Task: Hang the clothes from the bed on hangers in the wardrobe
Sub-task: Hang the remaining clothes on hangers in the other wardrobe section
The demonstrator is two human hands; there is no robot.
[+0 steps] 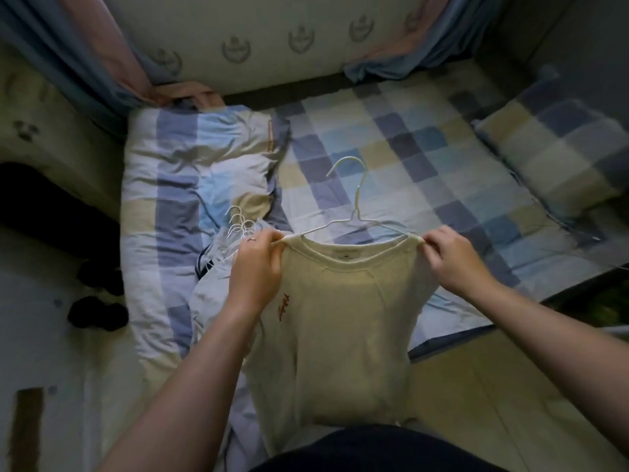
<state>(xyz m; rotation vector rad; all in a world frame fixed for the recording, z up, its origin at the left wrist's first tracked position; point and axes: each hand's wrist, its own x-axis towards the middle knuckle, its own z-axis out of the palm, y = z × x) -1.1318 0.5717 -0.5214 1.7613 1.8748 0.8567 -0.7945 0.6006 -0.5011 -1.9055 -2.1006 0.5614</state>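
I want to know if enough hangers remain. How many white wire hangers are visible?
About 5: one white wire hanger inside the cream T-shirt, and roughly four bunched hooks beside the left hand. They overlap, so more may be hidden.

Left of my left hand [257, 267]: spare hangers [240, 226] lie just beside my knuckles on a heap of pale clothes [211, 291]; the folded duvet [183, 185] rises beyond.
Between my hands: the cream T-shirt [340, 301] on its white hanger [358, 195] fills the gap.
Ahead: flat checked sheet [408, 155], free to reach over.
Right of my right hand [454, 257]: open sheet, then the pillow [551, 148] well apart.
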